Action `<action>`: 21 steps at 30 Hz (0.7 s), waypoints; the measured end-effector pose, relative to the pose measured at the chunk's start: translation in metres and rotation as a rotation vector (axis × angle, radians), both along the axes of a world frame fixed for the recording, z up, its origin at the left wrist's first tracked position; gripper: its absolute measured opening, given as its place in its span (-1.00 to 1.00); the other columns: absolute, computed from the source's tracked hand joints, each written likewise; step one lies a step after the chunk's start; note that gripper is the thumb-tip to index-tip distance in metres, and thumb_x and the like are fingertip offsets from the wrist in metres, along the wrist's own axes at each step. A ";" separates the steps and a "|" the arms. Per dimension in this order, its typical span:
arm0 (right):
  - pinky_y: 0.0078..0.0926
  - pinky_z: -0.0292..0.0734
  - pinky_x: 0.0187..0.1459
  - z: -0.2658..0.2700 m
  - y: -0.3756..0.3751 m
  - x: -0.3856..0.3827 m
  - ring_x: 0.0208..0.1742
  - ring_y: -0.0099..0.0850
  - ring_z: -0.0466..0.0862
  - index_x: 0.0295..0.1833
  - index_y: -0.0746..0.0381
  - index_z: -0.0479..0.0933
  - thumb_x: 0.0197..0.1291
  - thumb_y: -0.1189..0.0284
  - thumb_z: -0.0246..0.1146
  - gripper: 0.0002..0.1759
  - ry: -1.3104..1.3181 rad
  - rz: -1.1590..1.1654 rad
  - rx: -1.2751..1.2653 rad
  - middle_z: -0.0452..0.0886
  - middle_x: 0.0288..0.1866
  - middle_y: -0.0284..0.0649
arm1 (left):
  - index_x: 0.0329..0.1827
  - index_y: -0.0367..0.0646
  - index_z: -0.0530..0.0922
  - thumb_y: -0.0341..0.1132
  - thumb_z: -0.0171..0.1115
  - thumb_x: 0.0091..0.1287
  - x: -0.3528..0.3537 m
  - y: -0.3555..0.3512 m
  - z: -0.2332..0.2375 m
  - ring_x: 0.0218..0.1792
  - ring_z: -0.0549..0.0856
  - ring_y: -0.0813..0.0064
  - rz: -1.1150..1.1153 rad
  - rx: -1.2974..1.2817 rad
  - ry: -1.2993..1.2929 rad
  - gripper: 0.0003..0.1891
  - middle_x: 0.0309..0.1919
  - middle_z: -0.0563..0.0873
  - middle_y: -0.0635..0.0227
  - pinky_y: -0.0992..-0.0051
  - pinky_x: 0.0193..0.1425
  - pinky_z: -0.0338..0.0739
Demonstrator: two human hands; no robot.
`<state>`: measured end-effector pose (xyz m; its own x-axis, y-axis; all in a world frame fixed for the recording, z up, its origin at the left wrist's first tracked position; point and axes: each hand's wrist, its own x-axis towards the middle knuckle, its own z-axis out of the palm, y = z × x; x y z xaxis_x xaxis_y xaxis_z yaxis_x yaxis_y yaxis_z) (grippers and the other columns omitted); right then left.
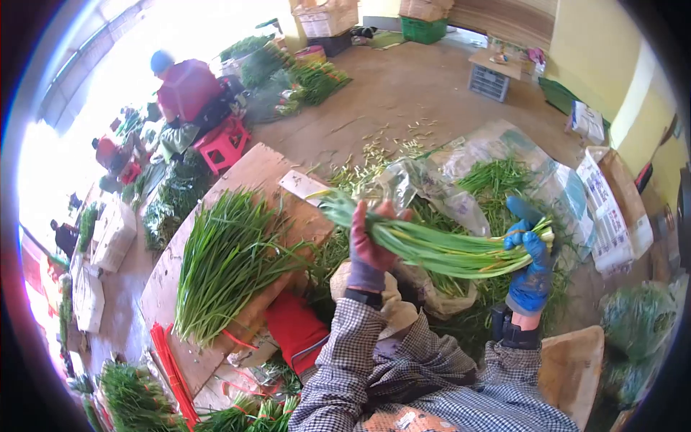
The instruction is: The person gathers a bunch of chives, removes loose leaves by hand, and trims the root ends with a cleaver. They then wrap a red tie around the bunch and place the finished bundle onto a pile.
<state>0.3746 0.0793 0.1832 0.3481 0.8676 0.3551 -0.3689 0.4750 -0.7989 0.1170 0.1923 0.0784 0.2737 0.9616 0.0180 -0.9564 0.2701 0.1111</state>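
Note:
A long bundle of green stalks (pixel 432 248) stretches across in front of me, its pale root ends at the right. My left hand (pixel 371 241), in a reddish glove, is wrapped round its leafy part. My right hand (pixel 531 248), in a blue glove, grips the bundle near the pale ends, where an orange band shows. On the wooden board (pixel 162 288) to the left lies a loose pile of green leaves (pixel 223 259). Red ties (pixel 173 374) hang at the board's lower edge.
A person (pixel 188 90) sits on a pink stool (pixel 224 144) at the upper left, near heaps of greens (pixel 317 79). Plastic sheeting (pixel 489 147) with loose greens lies ahead. White crates (pixel 612 209) stand at the right, beside a wooden box (pixel 572 367).

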 end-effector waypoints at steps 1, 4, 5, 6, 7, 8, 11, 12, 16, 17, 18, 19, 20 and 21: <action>-0.48 0.66 -0.21 -0.001 -0.004 -0.002 -0.30 -0.47 0.68 0.13 0.47 0.57 0.11 0.47 0.35 -0.54 -0.004 -0.055 -0.010 0.71 -0.13 -0.11 | 0.05 -0.13 0.56 -0.05 0.26 0.41 -0.005 -0.001 0.005 -0.02 0.70 0.31 -0.104 0.123 -0.121 -0.64 -0.05 0.71 0.25 -0.06 0.49 0.30; -0.46 0.65 -0.14 -0.018 -0.016 0.010 -0.25 -0.44 0.69 0.07 0.44 0.62 0.15 0.47 0.33 -0.61 -0.081 -0.142 -0.094 0.72 -0.19 -0.17 | -0.05 -0.12 0.57 -0.17 0.07 0.54 -0.014 -0.041 0.048 -0.22 0.63 0.52 0.058 0.111 0.178 -0.77 -0.27 0.62 0.47 0.16 0.45 0.35; -0.48 0.66 -0.13 -0.042 -0.018 0.027 -0.21 -0.50 0.69 0.00 0.40 0.64 0.23 0.43 0.30 -0.70 -0.160 -0.096 -0.181 0.74 -0.09 -0.12 | -0.04 -0.14 0.57 -0.18 0.09 0.53 -0.014 -0.054 0.056 -0.16 0.64 0.48 0.059 0.112 0.323 -0.78 -0.22 0.65 0.40 0.23 0.36 0.43; -0.48 0.66 -0.13 -0.059 -0.021 0.032 -0.21 -0.50 0.69 0.00 0.40 0.64 0.23 0.43 0.30 -0.70 -0.141 -0.125 -0.189 0.74 -0.09 -0.12 | -0.03 -0.15 0.58 -0.20 0.10 0.52 -0.017 -0.069 0.062 -0.10 0.65 0.45 0.067 0.114 0.472 -0.78 -0.18 0.68 0.33 0.31 0.27 0.50; -0.45 0.65 -0.09 -0.073 -0.025 0.035 -0.20 -0.47 0.70 0.00 0.41 0.65 0.23 0.42 0.32 -0.69 -0.123 -0.130 -0.203 0.74 -0.10 -0.11 | 0.00 -0.15 0.57 -0.21 0.11 0.51 -0.018 -0.089 0.072 -0.07 0.64 0.45 -0.072 0.097 0.712 -0.78 -0.14 0.66 0.31 0.32 0.24 0.51; -0.42 0.65 -0.06 -0.084 -0.028 0.039 -0.20 -0.44 0.71 -0.01 0.42 0.65 0.22 0.42 0.34 -0.69 -0.105 -0.130 -0.215 0.75 -0.11 -0.10 | 0.02 -0.15 0.56 -0.21 0.12 0.50 -0.023 -0.109 0.074 -0.03 0.63 0.44 -0.209 0.082 0.951 -0.78 -0.11 0.64 0.29 0.34 0.22 0.52; -0.43 0.63 -0.02 -0.121 -0.037 0.052 -0.16 -0.44 0.72 -0.02 0.38 0.67 0.31 0.41 0.29 -0.74 -0.301 0.011 -0.266 0.75 -0.05 -0.10 | 0.06 -0.15 0.53 -0.26 0.14 0.46 -0.080 -0.150 0.012 -0.02 0.62 0.45 -0.503 0.352 1.511 -0.78 -0.09 0.58 0.35 0.37 0.22 0.51; -0.44 0.63 0.00 -0.129 -0.041 0.053 -0.14 -0.43 0.72 -0.02 0.37 0.67 0.34 0.42 0.27 -0.75 -0.505 0.116 -0.274 0.76 -0.04 -0.12 | 0.06 -0.14 0.52 -0.29 0.15 0.44 -0.082 -0.158 0.019 -0.04 0.63 0.45 -0.320 0.338 1.493 -0.79 -0.11 0.57 0.38 0.36 0.19 0.54; -0.46 0.58 0.08 -0.144 -0.045 0.033 -0.04 -0.44 0.71 -0.01 0.35 0.67 0.40 0.40 0.23 -0.75 -0.453 0.171 -0.273 0.75 -0.04 -0.15 | 0.04 -0.14 0.47 -0.40 0.14 0.39 -0.075 -0.164 0.039 -0.10 0.67 0.35 -0.016 0.006 1.070 -0.80 -0.15 0.57 0.36 0.20 0.11 0.63; -0.46 0.57 0.08 -0.144 -0.042 0.034 -0.02 -0.45 0.70 0.00 0.36 0.67 0.41 0.40 0.20 -0.74 -0.393 0.163 -0.257 0.75 -0.04 -0.14 | 0.05 -0.14 0.44 -0.41 0.11 0.38 -0.079 -0.165 0.033 -0.02 0.69 0.16 -0.071 -0.104 0.971 -0.79 -0.08 0.63 0.20 0.09 0.09 0.67; -0.46 0.57 0.08 -0.142 -0.041 0.037 -0.02 -0.45 0.70 0.00 0.36 0.67 0.41 0.40 0.20 -0.74 -0.389 0.153 -0.256 0.75 -0.04 -0.14 | 0.05 -0.14 0.44 -0.41 0.11 0.38 -0.074 -0.167 0.034 -0.02 0.69 0.16 -0.079 -0.097 0.975 -0.79 -0.08 0.63 0.20 0.09 0.09 0.67; -0.46 0.56 0.09 -0.138 -0.041 0.041 -0.01 -0.44 0.70 -0.01 0.36 0.66 0.41 0.39 0.20 -0.74 -0.422 0.131 -0.242 0.75 -0.04 -0.14 | 0.07 -0.12 0.44 -0.40 0.10 0.38 -0.066 -0.171 0.034 0.04 0.68 0.07 -0.060 -0.076 0.862 -0.77 0.00 0.63 0.10 0.04 0.09 0.67; -0.45 0.56 0.10 -0.133 -0.043 0.044 0.00 -0.43 0.70 -0.01 0.36 0.66 0.41 0.37 0.21 -0.73 -0.460 0.112 -0.231 0.76 -0.04 -0.14 | 0.10 -0.10 0.43 -0.39 0.09 0.38 -0.063 -0.174 0.033 0.10 0.67 -0.03 -0.040 -0.060 0.745 -0.75 0.07 0.63 0.00 -0.02 0.08 0.68; -0.49 0.60 -0.03 -0.126 -0.045 0.044 -0.13 -0.49 0.71 -0.05 0.32 0.68 0.41 0.33 0.21 -0.73 -0.463 0.036 -0.243 0.76 -0.11 -0.21 | 0.13 0.01 0.44 -0.38 0.07 0.39 -0.069 -0.175 0.025 0.16 0.62 -0.14 -0.035 -0.067 0.706 -0.74 0.19 0.57 -0.09 -0.14 0.10 0.65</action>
